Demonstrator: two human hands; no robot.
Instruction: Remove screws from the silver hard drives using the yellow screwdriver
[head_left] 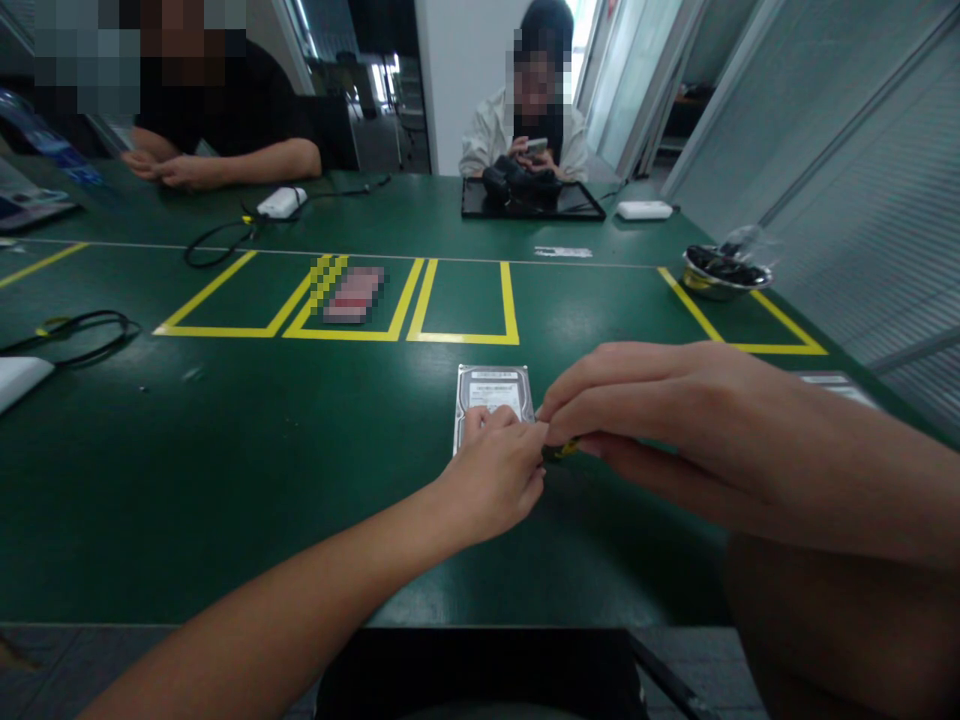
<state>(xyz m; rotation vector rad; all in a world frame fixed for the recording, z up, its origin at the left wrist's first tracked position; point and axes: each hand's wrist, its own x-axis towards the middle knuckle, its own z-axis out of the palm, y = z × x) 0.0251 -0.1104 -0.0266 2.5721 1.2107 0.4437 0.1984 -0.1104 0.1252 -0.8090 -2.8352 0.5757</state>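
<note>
A silver hard drive (491, 378) with a white label lies on the green table in front of me. My left hand (496, 472) rests over its near part with curled fingers, gripping it and hiding that end. At the drive's right edge my right hand (690, 430) is closed, its fingertips meeting those of my left hand. Between its fingers shows a small black-and-yellow tool (564, 450), mostly covered; its kind and tip cannot be made out.
Yellow tape frames (463, 338) mark the table (300, 540); one holds a pinkish packet (356, 296). A metal bowl (726, 285) of dark items stands at right. Behind are a black tray (480, 205), white boxes (282, 203) with cables, and two seated people.
</note>
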